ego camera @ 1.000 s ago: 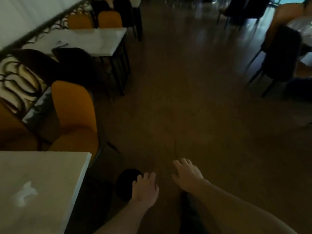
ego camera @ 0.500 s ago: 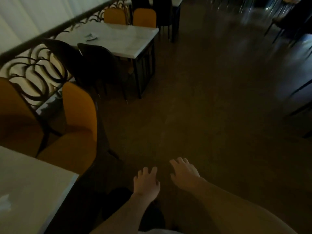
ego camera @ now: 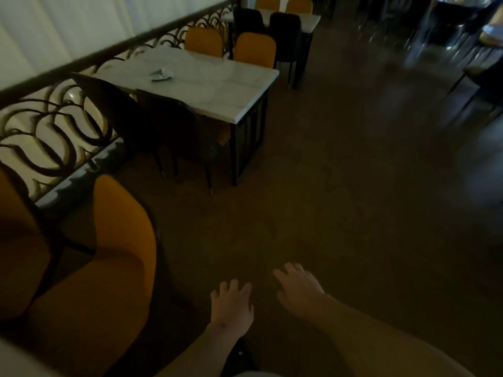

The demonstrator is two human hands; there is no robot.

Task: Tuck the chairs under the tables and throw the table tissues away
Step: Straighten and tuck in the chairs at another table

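My left hand [ego camera: 232, 306] and my right hand [ego camera: 298, 288] hang low over the dark floor, fingers spread, holding nothing. An orange chair [ego camera: 109, 262] stands close at my left, beside a second orange chair [ego camera: 16, 240] at the frame edge. Ahead at the left stands a white marble table [ego camera: 217, 85] with a crumpled tissue [ego camera: 161, 74] lying on it. Two dark chairs [ego camera: 168, 123] sit at its near side, their seats partly under it. Two orange chairs [ego camera: 254, 49] stand at its far side.
A dark metal railing [ego camera: 54, 123] with curved scrollwork runs along the left wall. Another table [ego camera: 310, 19] with dark and orange chairs stands further back. Blurred dark chairs [ego camera: 479, 74] stand at the right. Brown floor [ego camera: 340, 186] stretches between them.
The view has moved forward and turned left. The marble table with the tissue now looks closer and more central. The near white table has slipped out at the lower left. Both hands stay open.
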